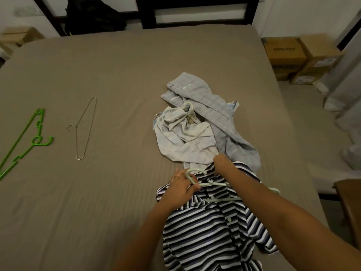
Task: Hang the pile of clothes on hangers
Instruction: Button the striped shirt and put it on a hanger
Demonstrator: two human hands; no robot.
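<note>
We find the striped shirt (205,227) at lower centre on the bed (97,75), with a pale hanger (213,184) across its collar. The left hand (181,185) grips the hanger's hook end. The right hand (221,162) is curled into the shirt's top edge. The pile of clothes (195,124) lies mid-frame. A green hanger (19,138) and a wire hanger (76,141) lie at left.

Left of clothes pile (195,132): wide bare bed (117,75), until wire hanger (76,141) and green hanger (23,134) far left. Beyond pile: bare too. Near side blocked by striped shirt (205,227), pale hanger (213,184). Right: narrow strip only.
</note>
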